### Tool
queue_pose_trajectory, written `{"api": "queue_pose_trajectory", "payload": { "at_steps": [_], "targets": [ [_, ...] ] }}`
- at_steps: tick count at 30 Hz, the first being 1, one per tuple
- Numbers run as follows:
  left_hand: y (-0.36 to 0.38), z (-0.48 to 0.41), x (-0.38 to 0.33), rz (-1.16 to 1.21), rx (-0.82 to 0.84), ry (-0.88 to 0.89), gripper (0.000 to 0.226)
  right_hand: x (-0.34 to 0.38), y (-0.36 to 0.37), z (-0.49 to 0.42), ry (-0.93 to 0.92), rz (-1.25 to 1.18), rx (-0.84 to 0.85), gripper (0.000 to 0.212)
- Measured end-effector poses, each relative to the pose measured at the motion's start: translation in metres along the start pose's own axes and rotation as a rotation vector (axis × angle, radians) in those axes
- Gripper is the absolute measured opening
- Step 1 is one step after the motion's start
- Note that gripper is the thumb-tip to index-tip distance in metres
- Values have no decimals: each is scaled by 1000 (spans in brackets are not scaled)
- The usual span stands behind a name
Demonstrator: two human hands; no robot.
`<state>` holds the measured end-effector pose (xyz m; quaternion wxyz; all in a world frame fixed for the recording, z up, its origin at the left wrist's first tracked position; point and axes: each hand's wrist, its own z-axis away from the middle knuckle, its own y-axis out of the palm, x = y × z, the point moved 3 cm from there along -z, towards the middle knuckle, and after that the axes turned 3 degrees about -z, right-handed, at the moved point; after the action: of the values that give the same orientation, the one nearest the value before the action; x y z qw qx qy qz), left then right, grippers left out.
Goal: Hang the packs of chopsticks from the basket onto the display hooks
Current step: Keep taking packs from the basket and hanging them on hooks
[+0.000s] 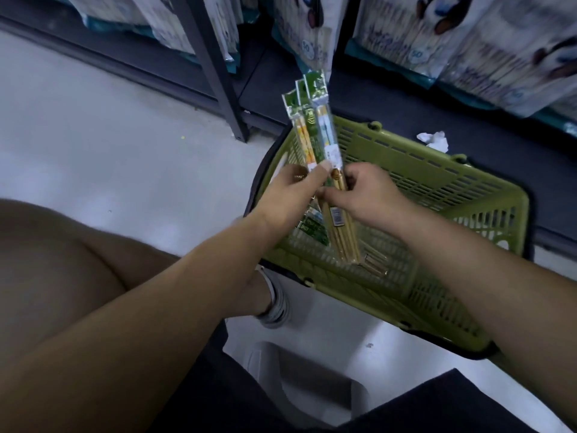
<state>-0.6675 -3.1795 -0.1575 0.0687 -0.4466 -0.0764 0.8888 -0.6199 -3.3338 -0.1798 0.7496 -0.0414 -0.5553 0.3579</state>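
Observation:
A green plastic basket [437,189] sits on the floor in front of me. Above its left side I hold a fanned bunch of chopstick packs [312,126], clear sleeves with green header cards pointing up and away. My left hand [290,195] pinches the bunch near its middle. My right hand [368,195] grips it from the right, fingers curled round the packs' lower part [340,232]. A few more packs [374,264] lie on the basket's bottom.
Dark metal shelving [218,73] stands behind the basket, with large white and blue bags [468,42] of goods hanging or stacked on it. A crumpled white paper [434,140] lies on the low shelf. My knee [62,260] and grey shoe [278,301] are at left.

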Motion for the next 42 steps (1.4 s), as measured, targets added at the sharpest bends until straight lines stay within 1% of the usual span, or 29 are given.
{"api": "queue_pose_trajectory", "payload": {
  "at_steps": [1,2,3,4,6,7,9,11,12,14,15,17,18,19,20,22,23,24,25,27,28,29,30,34,36,37,39,42],
  "targets": [
    [5,0,0,155,62,-44,53,11,4,3,-35,5,14,31],
    [8,0,0,272,83,-58,47,17,8,6,-64,21,33,32],
    [9,-1,-1,339,72,-53,41,22,11,8,-78,33,54,33],
    [8,-4,-1,372,42,-41,37,23,15,9,-77,33,80,32],
    [4,-8,2,356,-18,-30,34,20,18,8,-45,22,134,30],
    [3,-9,4,349,-16,-39,35,19,19,7,-40,31,151,31],
    [2,-10,7,365,57,-52,38,15,21,4,-65,125,165,30],
    [2,-10,9,374,117,-49,36,14,25,0,-99,235,180,21],
    [1,-11,10,390,117,-57,35,14,28,-1,-118,272,180,26],
    [-1,-16,13,423,52,-112,32,13,31,-3,-131,303,177,34],
    [-4,-19,14,421,-8,-149,30,12,33,-4,-132,324,174,42],
    [-13,-27,17,332,-147,-196,23,3,37,-6,-123,342,185,66],
    [-18,-29,18,285,-200,-195,22,-5,38,-8,-87,301,193,71],
    [-23,-31,18,257,-229,-175,24,-17,37,-11,-39,237,200,69],
    [-27,-32,17,244,-240,-145,26,-33,35,-13,17,204,202,59],
    [-31,-32,16,233,-229,-83,23,-72,31,-15,137,293,184,31],
    [-31,-31,16,230,-223,-64,22,-92,31,-13,210,359,196,26],
    [-31,-30,16,225,-220,-52,21,-110,35,-9,283,404,222,33],
    [-30,-29,17,219,-219,-42,21,-124,41,-5,335,434,243,47],
    [-29,-29,18,205,-220,-31,24,-142,54,1,373,510,229,74],
    [-30,-29,18,201,-222,-30,26,-147,60,2,371,567,217,81],
    [-31,-29,18,200,-223,-28,27,-153,64,1,368,619,211,81],
    [-32,-30,17,205,-223,-25,28,-156,68,0,367,662,213,77],
    [-30,-32,16,242,-228,-40,31,-166,72,-2,345,784,241,38],
    [-28,-32,16,260,-233,-45,33,-166,73,-4,352,809,268,26],
    [-28,-32,16,269,-234,-45,32,-167,72,-6,359,826,286,22],
    [-29,-32,15,287,-239,-51,28,-169,70,-8,368,835,294,22],
    [-30,-32,15,325,-244,-52,22,-166,62,-6,340,680,330,26]
  ]
}}
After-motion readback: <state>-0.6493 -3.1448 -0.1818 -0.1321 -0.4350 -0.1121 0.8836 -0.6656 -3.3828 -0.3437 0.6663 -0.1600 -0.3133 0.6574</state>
